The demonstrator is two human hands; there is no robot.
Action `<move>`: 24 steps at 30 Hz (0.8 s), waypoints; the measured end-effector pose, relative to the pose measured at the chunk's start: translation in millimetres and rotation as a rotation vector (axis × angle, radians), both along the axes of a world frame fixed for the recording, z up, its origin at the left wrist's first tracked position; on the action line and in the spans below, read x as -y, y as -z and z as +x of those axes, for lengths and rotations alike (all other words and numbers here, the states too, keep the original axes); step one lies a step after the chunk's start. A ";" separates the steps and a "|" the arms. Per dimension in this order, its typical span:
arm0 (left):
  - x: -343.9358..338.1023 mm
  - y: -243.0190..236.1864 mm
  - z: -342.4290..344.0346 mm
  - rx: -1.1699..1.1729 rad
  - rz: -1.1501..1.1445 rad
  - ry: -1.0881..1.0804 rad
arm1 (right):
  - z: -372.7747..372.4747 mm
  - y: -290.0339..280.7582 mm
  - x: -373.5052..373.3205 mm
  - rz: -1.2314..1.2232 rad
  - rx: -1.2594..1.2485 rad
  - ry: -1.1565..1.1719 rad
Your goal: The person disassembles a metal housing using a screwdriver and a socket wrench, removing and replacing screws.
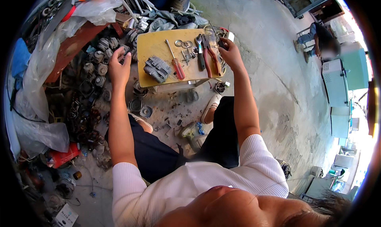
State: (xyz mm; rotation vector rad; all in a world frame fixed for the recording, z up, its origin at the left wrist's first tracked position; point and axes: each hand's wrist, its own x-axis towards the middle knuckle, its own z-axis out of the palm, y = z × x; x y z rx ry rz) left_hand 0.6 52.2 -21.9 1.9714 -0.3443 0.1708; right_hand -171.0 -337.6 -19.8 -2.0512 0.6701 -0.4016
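My left hand [120, 68] is over the heap of grey metal motor parts [102, 69] left of a small yellow-topped table [152, 40]. Its thumb and fingers are apart, with a grey part just beyond the fingertips. At the table's right edge my right hand [231, 53] grips a screwdriver [222, 44] by its dark handle, the thin shaft pointing away. On the tabletop lie a grey motor [157, 68], a red-handled screwdriver [178, 68], metal rings [179, 43], a small cross-shaped metal piece [186, 57], a dark-handled ratchet wrench [200, 52] and red-handled pliers [208, 54].
Loose metal housings [146, 111] and scraps litter the floor between my feet and the table. Clear plastic sheeting [35, 84] hangs at the left. Coiled cable lies behind the table's right corner. Far right, another person [323, 38] bends forward near pale cabinets [335, 82].
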 end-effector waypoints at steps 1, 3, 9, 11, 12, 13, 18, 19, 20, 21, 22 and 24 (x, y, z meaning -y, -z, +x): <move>0.3 1.7 2.0 -0.002 0.017 -0.010 | 3.9 0.0 -3.5 -0.024 0.000 -0.005; 0.9 4.9 5.9 -0.007 0.049 -0.030 | 8.8 -0.5 -10.1 -0.072 0.000 -0.014; 14.2 8.6 5.9 0.014 0.044 -0.032 | 12.9 3.2 -16.4 -0.305 -0.129 0.007; 17.3 5.4 3.5 -0.001 0.043 -0.029 | 11.7 7.3 -19.6 -0.434 -0.128 -0.010; 19.8 2.8 3.0 -0.016 0.038 -0.025 | 11.7 6.7 -18.9 -0.385 -0.143 -0.014; 21.3 1.7 2.7 -0.029 0.037 -0.021 | 12.4 8.2 -18.1 -0.390 -0.144 -0.019; 25.8 8.9 5.7 0.012 0.049 -0.025 | 14.7 13.0 -22.1 -0.434 -0.131 0.001; 26.6 9.3 6.0 0.013 0.050 -0.023 | 15.1 10.8 -23.1 -0.429 -0.131 0.005; 26.7 9.4 6.0 0.015 0.051 -0.019 | 15.9 8.3 -24.7 -0.385 -0.152 -0.012; 26.0 8.9 5.7 0.019 0.062 -0.023 | 17.0 5.9 -28.0 -0.357 -0.152 -0.020; 26.5 8.0 5.4 0.023 0.069 -0.024 | 17.9 1.1 -32.7 -0.332 -0.153 -0.025; 26.9 7.5 5.0 0.026 0.068 -0.027 | 18.8 1.4 -36.0 -0.310 -0.139 -0.028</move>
